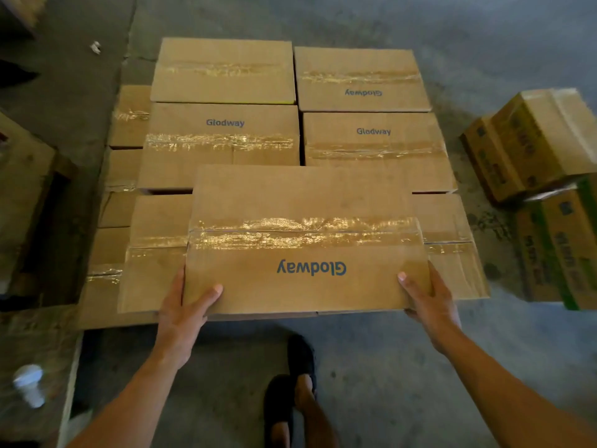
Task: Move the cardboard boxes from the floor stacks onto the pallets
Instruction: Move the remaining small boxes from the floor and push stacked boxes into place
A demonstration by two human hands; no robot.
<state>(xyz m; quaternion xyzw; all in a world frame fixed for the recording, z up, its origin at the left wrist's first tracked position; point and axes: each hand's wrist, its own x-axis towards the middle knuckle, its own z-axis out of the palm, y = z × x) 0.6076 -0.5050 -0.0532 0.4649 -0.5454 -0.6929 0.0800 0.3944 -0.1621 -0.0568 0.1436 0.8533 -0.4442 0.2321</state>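
Nearest the camera, below the arms, the person's feet in dark slip-on shoes (290,392) stand on the concrete floor (484,43), just short of the load. Above them the left hand (181,313) and the right hand (426,300) clasp the two near corners of a Glodway carton (303,240), thumbs lying flat on its top face and the remaining fingers curled out of sight under the near edge, so each hand is closed on the box rather than open. This carton lies straight ahead of the grip, its long axis running left to right across the person's front, and both hands sit equally near it, one at each end. Its taped seam follows that same long axis, and its printed name reads upside down from here, so its lettered side points toward the person. It hangs or rests over the near row of cartons (151,253), overlapping the gap between them; whether it touches them cannot be told. Beyond, four more sealed cartons (223,150) lie in two rows with the same crosswise axis. Any pallet beneath is hidden. Farther right, well apart, green-printed boxes (529,147) sit stacked on the floor. Judging by this, the coming move is a push forward and a squaring-up with the rows.
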